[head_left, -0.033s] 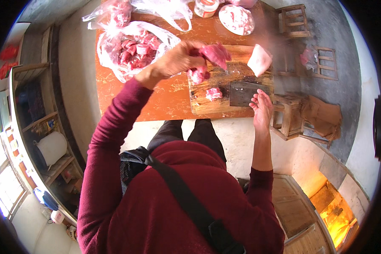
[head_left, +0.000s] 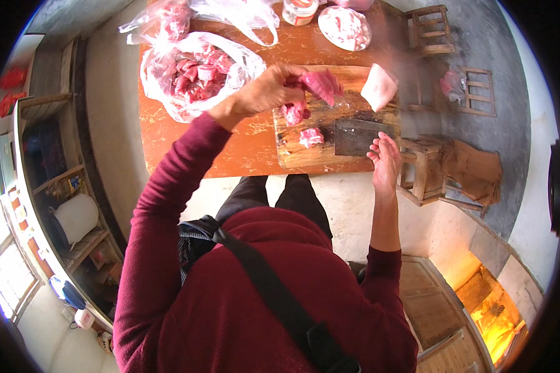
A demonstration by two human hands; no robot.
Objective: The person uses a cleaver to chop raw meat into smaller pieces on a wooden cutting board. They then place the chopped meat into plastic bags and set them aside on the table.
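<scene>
My left hand (head_left: 272,90) is closed on a piece of dark red raw meat (head_left: 321,86), lifted over the wooden cutting board (head_left: 292,152). A lower lump of the meat hangs beneath my fingers. At the board's right edge my right hand (head_left: 386,155) is curled at the end of a cleaver (head_left: 356,137); its handle is hidden in my fingers. The broad dark blade points left above the board. A small pink-white piece of meat (head_left: 311,137) lies left of the blade. Farther back on the board sits a pale block of fat or skin (head_left: 379,87).
Left of the board, an open plastic bag (head_left: 158,90) holds meat chunks. Behind stand another bag of meat (head_left: 168,22), a lidded tub (head_left: 300,11) and a bowl (head_left: 323,36) of pale pieces, all on the reddish table (head_left: 230,158). Wooden stools (head_left: 422,174) stand at the right.
My left hand has shifted slightly right and nearer to me with the meat. My right hand and the cleaver stay nearly in place.
</scene>
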